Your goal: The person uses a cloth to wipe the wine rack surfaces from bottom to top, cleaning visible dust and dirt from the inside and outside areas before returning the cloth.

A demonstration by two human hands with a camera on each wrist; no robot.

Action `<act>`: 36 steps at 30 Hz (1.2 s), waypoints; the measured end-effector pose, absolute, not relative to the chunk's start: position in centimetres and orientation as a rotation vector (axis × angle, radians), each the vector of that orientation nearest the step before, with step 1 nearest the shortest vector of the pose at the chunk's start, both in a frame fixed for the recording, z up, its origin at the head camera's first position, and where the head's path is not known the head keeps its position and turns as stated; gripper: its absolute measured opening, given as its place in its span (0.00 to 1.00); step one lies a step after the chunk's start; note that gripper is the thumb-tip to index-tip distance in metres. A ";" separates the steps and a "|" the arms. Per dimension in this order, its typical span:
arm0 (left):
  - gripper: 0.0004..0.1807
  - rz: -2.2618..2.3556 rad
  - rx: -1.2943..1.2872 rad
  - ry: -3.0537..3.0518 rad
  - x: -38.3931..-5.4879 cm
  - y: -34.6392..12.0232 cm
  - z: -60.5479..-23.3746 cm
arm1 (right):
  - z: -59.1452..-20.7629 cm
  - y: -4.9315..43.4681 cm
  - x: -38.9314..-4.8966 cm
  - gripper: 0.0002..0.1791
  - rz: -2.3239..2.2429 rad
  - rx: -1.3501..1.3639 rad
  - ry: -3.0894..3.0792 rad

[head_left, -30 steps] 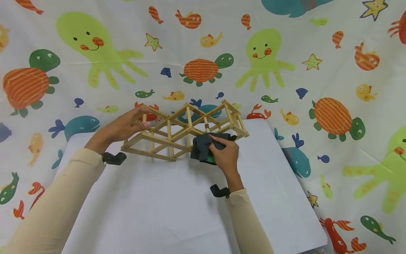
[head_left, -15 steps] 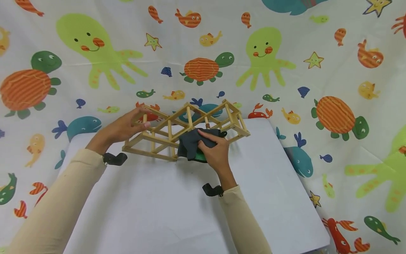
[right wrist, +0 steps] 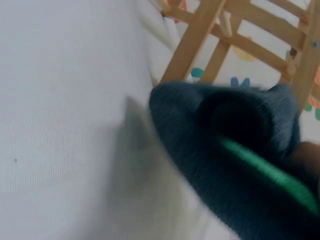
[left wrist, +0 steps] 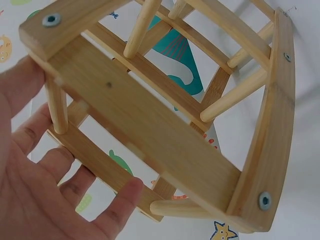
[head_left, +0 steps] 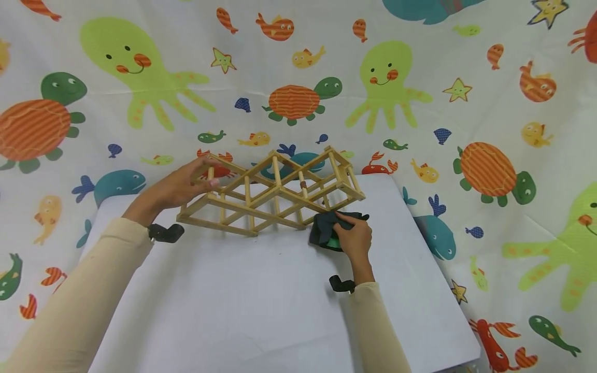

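Note:
A folding wooden rack [head_left: 276, 171] of crossed slats and round dowels stands stretched out near the far edge of the table. My left hand [head_left: 179, 186] holds its left end, with the fingers around an end dowel and along a slat [left wrist: 135, 110] in the left wrist view. My right hand [head_left: 356, 238] pinches a bunched dark blue-grey cloth [head_left: 322, 229] with a green part, at the rack's front right lower edge. Whether the cloth touches the wood cannot be told. One dowel bears a brown band [head_left: 303, 184]. Most right-hand fingertips are hidden by the cloth.
The table has a white cover [head_left: 233, 300], with a small dark speck [head_left: 280, 254] in front of the rack. Behind and beside it hangs a curtain [head_left: 298, 46] printed with sea animals. Each wrist wears a black camera mount [head_left: 166, 233].
My right hand first slid left with the cloth along the rack's front, then came back right and nearer to me, below the lower slat. My left hand and the rack stay in place.

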State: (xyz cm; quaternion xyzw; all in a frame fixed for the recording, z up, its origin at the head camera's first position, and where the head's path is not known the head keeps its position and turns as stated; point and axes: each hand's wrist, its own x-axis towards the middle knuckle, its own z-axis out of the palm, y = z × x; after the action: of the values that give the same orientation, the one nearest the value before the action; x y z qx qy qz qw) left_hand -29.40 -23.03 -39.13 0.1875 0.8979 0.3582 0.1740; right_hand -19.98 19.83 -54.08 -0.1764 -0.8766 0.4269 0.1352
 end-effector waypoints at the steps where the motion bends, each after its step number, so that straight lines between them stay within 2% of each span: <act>1: 0.35 1.012 0.528 2.545 -29.4 -23.0 -39.1 | -54.2 20.0 -19.9 0.18 1.236 -0.521 -2.531; 9: 0.33 1.036 0.534 2.535 -29.6 -23.1 -39.1 | -54.3 18.6 -20.5 0.18 1.498 -0.129 -2.278; 11: 0.33 1.038 0.536 2.527 -29.6 -23.1 -39.1 | -54.4 18.4 -20.8 0.18 1.493 -0.185 -2.285; 17: 0.33 1.017 0.569 2.538 -29.6 -23.2 -39.1 | -54.8 19.7 -20.5 0.16 1.290 -0.647 -2.461; 19: 0.34 1.008 0.564 2.543 -29.7 -23.3 -39.1 | -54.8 20.2 -20.2 0.16 1.290 -0.662 -2.473; 22: 0.34 1.006 0.562 2.538 -29.9 -23.4 -39.0 | -54.5 20.6 -19.7 0.16 1.358 -0.501 -2.374; 25: 0.34 1.015 0.561 2.525 -30.1 -23.3 -39.0 | -53.0 20.4 -19.5 0.18 1.451 -0.264 -2.177; 29: 0.34 1.014 0.553 2.521 -30.2 -23.3 -39.0 | -49.0 19.8 -19.7 0.20 1.537 -0.052 -1.924; 33: 0.34 1.021 0.554 2.521 -30.2 -23.4 -39.0 | -45.6 19.5 -20.8 0.20 1.581 -0.028 -1.794; 36: 0.33 1.016 0.556 2.522 -30.2 -23.4 -39.2 | -45.2 19.7 -21.8 0.19 1.595 -0.138 -1.843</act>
State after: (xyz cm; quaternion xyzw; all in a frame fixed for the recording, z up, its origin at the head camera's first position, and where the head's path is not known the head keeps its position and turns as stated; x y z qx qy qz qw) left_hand -30.19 -23.40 -39.23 0.1971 0.8936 0.3600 0.1819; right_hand -21.79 19.74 -45.23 -0.0532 -0.7092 0.6136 0.3432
